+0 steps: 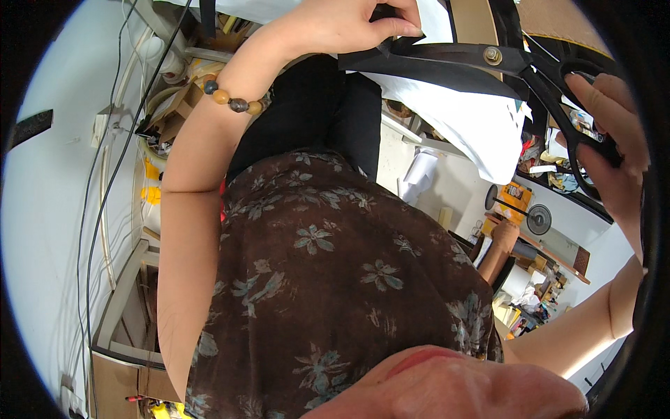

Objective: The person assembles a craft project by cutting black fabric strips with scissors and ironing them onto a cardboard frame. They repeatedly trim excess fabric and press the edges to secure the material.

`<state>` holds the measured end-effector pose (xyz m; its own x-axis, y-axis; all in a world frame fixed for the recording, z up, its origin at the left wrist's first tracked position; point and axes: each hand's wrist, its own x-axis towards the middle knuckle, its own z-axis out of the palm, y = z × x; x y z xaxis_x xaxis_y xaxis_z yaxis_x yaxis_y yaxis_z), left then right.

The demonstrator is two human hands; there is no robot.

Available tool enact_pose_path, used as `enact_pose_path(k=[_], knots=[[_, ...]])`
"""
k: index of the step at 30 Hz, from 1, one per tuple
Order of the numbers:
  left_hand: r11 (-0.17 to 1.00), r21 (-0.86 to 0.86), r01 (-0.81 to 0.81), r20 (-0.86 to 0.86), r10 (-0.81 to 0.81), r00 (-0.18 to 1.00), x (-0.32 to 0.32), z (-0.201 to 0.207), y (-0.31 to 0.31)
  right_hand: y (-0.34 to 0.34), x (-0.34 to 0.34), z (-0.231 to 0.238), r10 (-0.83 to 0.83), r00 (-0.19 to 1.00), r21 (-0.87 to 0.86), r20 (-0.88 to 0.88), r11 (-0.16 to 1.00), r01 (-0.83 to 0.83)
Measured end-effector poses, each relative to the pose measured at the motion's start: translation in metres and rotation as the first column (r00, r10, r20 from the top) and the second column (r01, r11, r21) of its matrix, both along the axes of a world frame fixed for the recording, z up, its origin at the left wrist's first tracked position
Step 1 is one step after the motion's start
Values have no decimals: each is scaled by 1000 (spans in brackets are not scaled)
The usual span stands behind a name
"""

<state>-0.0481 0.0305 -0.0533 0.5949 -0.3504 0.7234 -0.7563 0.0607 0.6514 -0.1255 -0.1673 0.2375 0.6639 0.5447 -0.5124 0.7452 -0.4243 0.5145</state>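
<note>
Left hand (342,24) pinches the black sheet (419,70); right hand (607,140) grips black scissors (516,59), blades partway into the cut.

white cloth-covered worktable (481,133) along the upper right, black sheet of fabric (419,70) lying on its near edge, crowded wooden workbench (551,244) farther off with a small black fan (537,220) and an orange box (515,194) standing on it

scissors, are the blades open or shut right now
Nearly shut: the scissors show black blades lying close together along the black sheet, which the left hand pinches; the right hand holds the handles.
</note>
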Motion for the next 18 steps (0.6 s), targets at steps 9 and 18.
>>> enact_pose_path(k=[9,18], knots=[[1000,-15,1,25,-1,1000,0,2,0,-3,-18,2,-7,1000,-7,26,1000,8],[999,-43,2,70,1,998,3,-2,-5,-11,-29,-7,-6,999,5,49,1000,6]])
